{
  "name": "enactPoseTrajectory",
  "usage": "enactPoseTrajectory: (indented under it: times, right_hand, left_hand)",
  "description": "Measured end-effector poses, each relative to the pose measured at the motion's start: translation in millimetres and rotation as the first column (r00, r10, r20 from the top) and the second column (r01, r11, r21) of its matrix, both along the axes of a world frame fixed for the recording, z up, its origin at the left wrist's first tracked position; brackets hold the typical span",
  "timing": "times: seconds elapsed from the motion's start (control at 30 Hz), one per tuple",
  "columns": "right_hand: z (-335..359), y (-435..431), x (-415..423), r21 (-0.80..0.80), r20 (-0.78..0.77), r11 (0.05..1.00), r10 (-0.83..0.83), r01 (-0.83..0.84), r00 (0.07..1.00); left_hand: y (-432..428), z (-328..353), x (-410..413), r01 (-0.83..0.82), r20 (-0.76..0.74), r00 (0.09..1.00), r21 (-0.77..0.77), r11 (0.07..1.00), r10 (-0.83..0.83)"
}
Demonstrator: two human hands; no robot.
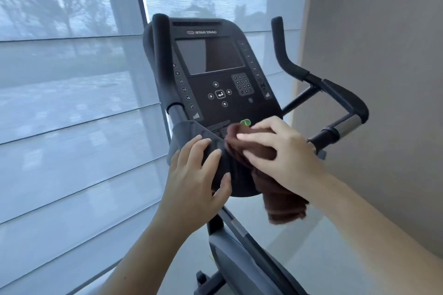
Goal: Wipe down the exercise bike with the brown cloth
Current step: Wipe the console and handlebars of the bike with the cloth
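Right hand (pixel 282 151) grips brown cloth (pixel 282 206) (bunched) on exercise bike (pixel 215 62) console; left hand (pixel 199 175) flat beside.

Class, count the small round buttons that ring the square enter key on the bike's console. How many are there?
4 round buttons: one above the enter key, one to its right, one below, one to its left. None looks hidden.
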State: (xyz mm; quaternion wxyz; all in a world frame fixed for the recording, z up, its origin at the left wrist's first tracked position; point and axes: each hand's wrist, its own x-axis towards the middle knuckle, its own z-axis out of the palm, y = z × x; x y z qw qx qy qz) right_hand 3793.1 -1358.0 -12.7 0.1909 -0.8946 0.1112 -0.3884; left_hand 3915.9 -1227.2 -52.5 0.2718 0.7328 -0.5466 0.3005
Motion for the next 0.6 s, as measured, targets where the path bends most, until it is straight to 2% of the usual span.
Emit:
enactPoseTrajectory:
  times: [0.07,0.17,0.23,0.37,0.43,0.5,0.6]
  right_hand:
    - [11.1,1.7,27.6,0.031,0.019,0.997,0.068,-0.069,0.997]
    - [19.5,3.4,53.4,0.053,-0.131,0.992,0.116,-0.11,0.984]
    - [15.3,1.0,49.0,0.057,-0.17,0.99,0.136,-0.128,0.976]
    - [-5.0,-1.1,13.4,0.003,-0.127,0.992,0.122,-0.123,0.984]
    - [-5.1,-4.8,6.2,0.038,-0.13,0.992,0.122,-0.118,0.984]
    - [4.5,-6.4,15.1,0.054,-0.108,0.993,0.113,-0.108,0.988]
    - [21.9,8.9,54.7,-0.007,-0.036,0.99,0.138,-0.138,0.99]
  left_hand:
    - [5.0,-1.7,0.5,-0.03,0.004,1.0,0.002,1.0,0.03]
    - [13.5,-1.6,3.7,-0.072,0.039,0.997,0.018,0.997,0.072]
    - [17.6,-1.3,7.3,-0.092,0.054,0.994,0.032,0.995,0.09]
    - [19.5,0.4,14.0,-0.087,0.063,0.995,0.055,0.995,0.083]
    - [21.0,1.2,17.0,-0.082,0.073,0.994,0.055,0.995,0.078]
    - [22.1,1.8,18.8,-0.094,0.1,0.991,0.044,0.995,0.09]
    - [27.5,3.5,22.0,-0.12,0.101,0.988,0.031,0.992,0.117]
